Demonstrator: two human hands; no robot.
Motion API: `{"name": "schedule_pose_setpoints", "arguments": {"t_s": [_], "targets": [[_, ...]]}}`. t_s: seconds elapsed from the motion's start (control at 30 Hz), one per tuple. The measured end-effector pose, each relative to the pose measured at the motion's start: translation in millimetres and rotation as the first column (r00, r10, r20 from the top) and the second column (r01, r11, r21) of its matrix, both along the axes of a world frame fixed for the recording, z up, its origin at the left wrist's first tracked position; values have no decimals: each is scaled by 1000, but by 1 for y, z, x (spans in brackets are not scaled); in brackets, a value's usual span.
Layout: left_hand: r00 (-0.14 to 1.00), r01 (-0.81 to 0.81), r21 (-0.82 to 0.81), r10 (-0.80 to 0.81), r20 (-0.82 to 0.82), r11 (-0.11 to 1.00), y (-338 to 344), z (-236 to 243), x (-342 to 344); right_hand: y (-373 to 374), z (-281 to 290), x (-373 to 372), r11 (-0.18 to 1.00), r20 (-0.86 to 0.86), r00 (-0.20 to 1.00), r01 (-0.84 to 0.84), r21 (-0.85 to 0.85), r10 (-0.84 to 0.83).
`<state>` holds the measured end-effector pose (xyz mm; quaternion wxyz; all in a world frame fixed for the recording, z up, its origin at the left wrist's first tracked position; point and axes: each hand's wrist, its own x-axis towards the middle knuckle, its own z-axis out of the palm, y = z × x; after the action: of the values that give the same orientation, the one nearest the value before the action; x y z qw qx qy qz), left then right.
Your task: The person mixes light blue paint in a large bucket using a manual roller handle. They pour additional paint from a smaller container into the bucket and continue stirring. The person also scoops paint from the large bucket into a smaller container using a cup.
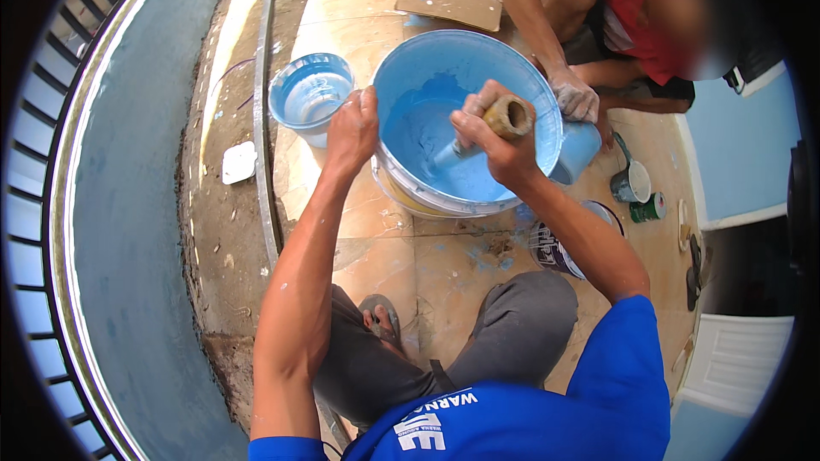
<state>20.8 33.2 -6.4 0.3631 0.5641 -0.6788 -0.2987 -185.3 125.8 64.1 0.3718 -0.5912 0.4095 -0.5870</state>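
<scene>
A large white bucket [408, 68] of light blue paint [475, 181] stands in front of me, its inner wall smeared blue. My left hand [354, 130] is closed on the bucket's left rim. Over the bucket, my right hand [506, 149] is wrapped round a hollow bamboo stick [510, 116]. The stick leans down into the paint, and its lower end is hidden there. Just left of the big bucket is a smaller bucket [316, 131] of pale, watery liquid. A co-worker's hand [574, 96] is at a blue container [577, 152] against the right side of the big bucket.
A co-worker in a red shirt [636, 0] crouches at the far right. A ladle-like dipper [632, 181], a green can [649, 207] and a paint pail [555, 248] stand to the right. Cardboard [448, 5] lies beyond the bucket. A low blue wall [128, 205] runs along the left.
</scene>
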Motion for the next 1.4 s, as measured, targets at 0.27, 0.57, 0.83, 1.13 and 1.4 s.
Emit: {"name": "schedule_pose_setpoints", "arguments": {"t_s": [0.27, 0.57, 0.83, 1.13, 1.4], "targets": [[1000, -31, 106, 31, 1, 994, 7, 11, -2, 6, 6, 1, 974, -347, 918, -138, 178, 193], [998, -29, 62, 32, -57, 998, 7, 4, 2, -33, 10, 46, 981, -71, 988, -124, 150, 136], [999, -7, 76, 11, -43, 997, 3, 6, -3, -87, -4, 35, 988, 170, 980, 119, -97, -101], [999, -9, 129, 13, -30, 992, 3, 8, -2, -79, -17, 21, 993, 43, 998, 53, -109, -48], [1000, -17, 164, 21, -22, 986, 3, 8, -1, -16, 10, 8, 951, 224, 945, -273, 145, 237]]}}
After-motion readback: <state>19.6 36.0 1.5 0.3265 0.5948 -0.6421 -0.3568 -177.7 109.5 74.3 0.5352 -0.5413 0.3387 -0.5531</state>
